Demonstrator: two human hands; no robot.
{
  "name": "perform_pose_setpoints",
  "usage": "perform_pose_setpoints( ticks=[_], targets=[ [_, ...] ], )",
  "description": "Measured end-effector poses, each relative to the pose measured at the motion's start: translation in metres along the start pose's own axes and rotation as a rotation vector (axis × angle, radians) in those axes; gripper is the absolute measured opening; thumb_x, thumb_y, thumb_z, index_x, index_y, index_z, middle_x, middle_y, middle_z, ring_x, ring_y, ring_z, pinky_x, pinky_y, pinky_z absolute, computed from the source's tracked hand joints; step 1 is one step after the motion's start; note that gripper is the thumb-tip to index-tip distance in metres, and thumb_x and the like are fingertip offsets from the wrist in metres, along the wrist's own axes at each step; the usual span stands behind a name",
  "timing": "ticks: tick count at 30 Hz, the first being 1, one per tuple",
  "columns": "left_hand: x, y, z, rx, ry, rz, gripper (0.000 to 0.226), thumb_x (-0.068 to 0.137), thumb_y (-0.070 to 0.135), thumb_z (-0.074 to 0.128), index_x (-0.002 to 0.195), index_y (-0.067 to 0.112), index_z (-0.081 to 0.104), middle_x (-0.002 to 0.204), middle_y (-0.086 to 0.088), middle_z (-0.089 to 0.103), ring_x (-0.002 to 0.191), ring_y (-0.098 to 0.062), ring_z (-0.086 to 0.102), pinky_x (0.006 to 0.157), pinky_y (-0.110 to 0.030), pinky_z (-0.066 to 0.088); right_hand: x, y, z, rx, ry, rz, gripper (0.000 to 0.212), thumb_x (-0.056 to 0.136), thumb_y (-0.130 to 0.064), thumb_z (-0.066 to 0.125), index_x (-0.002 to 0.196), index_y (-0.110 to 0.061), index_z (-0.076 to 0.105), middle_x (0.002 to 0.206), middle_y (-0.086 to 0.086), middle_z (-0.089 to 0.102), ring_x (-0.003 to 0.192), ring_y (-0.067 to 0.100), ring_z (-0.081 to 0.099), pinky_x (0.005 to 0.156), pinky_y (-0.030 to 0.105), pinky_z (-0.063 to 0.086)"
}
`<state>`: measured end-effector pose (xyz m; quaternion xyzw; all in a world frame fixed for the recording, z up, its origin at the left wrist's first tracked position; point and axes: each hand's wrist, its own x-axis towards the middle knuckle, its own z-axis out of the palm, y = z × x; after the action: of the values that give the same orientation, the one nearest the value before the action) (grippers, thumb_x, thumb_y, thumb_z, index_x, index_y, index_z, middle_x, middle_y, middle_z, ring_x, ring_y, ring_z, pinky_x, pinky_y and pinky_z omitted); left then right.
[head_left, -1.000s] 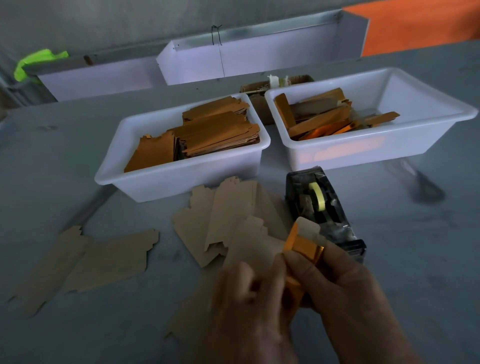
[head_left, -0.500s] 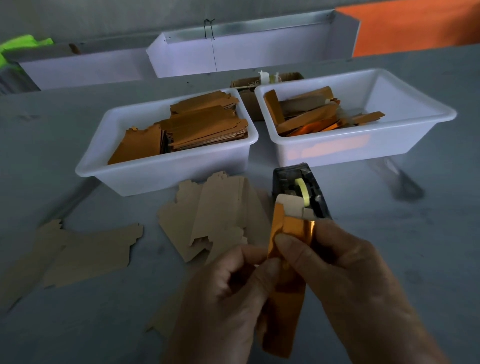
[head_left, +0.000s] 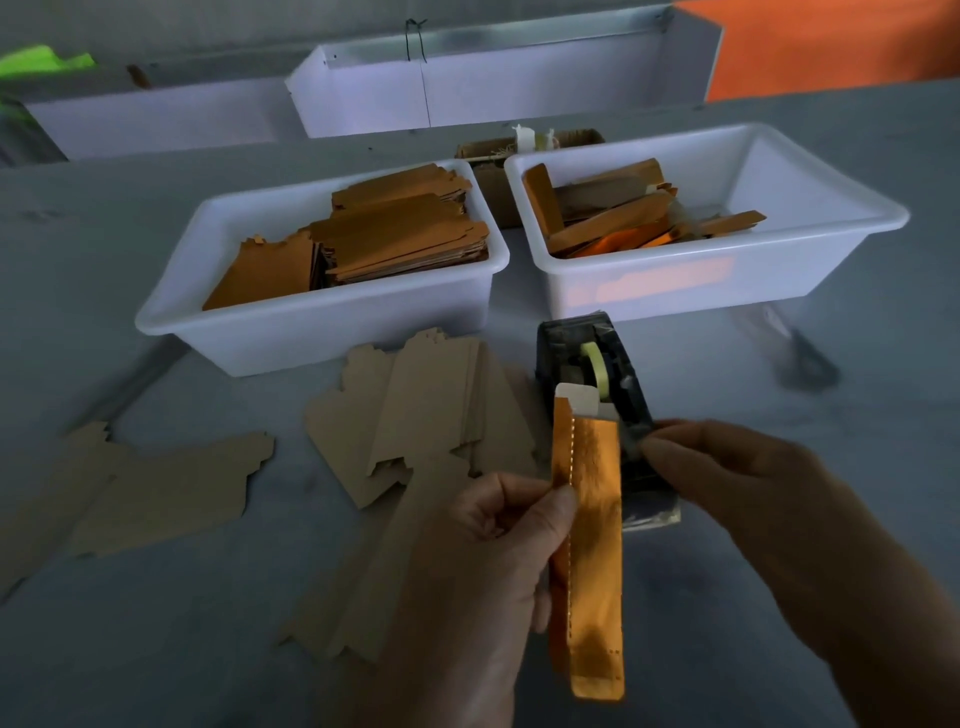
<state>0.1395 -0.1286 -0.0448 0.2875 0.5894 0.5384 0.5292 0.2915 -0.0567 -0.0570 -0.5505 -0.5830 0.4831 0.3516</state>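
My left hand (head_left: 483, 561) grips a long, narrow folded box with a shiny orange face (head_left: 592, 519). The box stands upright in front of me with its pale top flap raised. A black tape dispenser (head_left: 597, 364) with a yellowish roll sits right behind it. My right hand (head_left: 753, 493) is off the box, its thumb and forefinger pinched together at the dispenser's near end, where the tape comes off. The strip itself is too thin to make out.
Flat brown box blanks (head_left: 431, 415) lie on the grey table, with more blanks (head_left: 156, 488) at the left. A white bin (head_left: 171, 317) holds stacked orange blanks. A second white bin (head_left: 831, 171) holds folded boxes. A dark tool (head_left: 800, 353) lies at the right.
My right hand has let go of the orange box and moved right to the dispenser's near end. My left hand has raised the box, which now shows its full length.
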Motion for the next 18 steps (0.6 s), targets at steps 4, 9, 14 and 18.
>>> perform_pose_setpoints(
  ticks=[4, 9, 14, 18],
  targets=[
    [0.004, -0.003, 0.007, -0.061, 0.011, -0.089, 0.012, 0.082, 0.013, 0.067, 0.076, 0.003, 0.066, 0.057, -0.005, 0.061, 0.042, -0.012, 0.055, 0.039, -0.019, 0.044, 0.002, 0.0, 0.005, -0.035, -0.001, -0.014, 0.016, 0.066, -0.042, 0.062, 0.074, -0.033, 0.073, 0.078, -0.02, 0.069, 0.081, 0.001, 0.062, 0.068, 0.024, 0.043],
    [0.009, -0.001, 0.013, -0.183, -0.022, -0.168, 0.005, 0.08, 0.002, 0.065, 0.081, -0.001, 0.069, 0.077, -0.011, 0.074, 0.067, -0.019, 0.073, 0.06, -0.025, 0.059, 0.002, -0.003, 0.007, -0.039, -0.017, -0.024, 0.02, 0.065, -0.04, 0.06, 0.071, -0.025, 0.072, 0.07, -0.01, 0.07, 0.075, 0.006, 0.064, 0.068, 0.029, 0.045],
    [0.012, -0.003, 0.013, -0.22, -0.083, -0.171, 0.022, 0.074, 0.009, 0.063, 0.093, 0.003, 0.072, 0.089, -0.01, 0.075, 0.08, -0.021, 0.074, 0.066, -0.026, 0.06, 0.003, -0.004, 0.011, 0.064, -0.012, 0.029, 0.011, 0.075, -0.025, 0.064, 0.067, -0.023, 0.071, 0.067, -0.006, 0.069, 0.066, 0.007, 0.063, 0.066, 0.028, 0.044],
    [0.012, -0.007, 0.013, -0.253, -0.073, -0.172, 0.021, 0.078, 0.008, 0.061, 0.093, 0.006, 0.074, 0.093, -0.009, 0.075, 0.083, -0.021, 0.073, 0.067, -0.026, 0.06, 0.001, 0.001, 0.015, 0.172, 0.023, 0.044, 0.014, 0.078, -0.017, 0.066, 0.064, -0.015, 0.069, 0.084, -0.013, 0.069, 0.079, -0.005, 0.062, 0.069, 0.02, 0.042]
  ],
)
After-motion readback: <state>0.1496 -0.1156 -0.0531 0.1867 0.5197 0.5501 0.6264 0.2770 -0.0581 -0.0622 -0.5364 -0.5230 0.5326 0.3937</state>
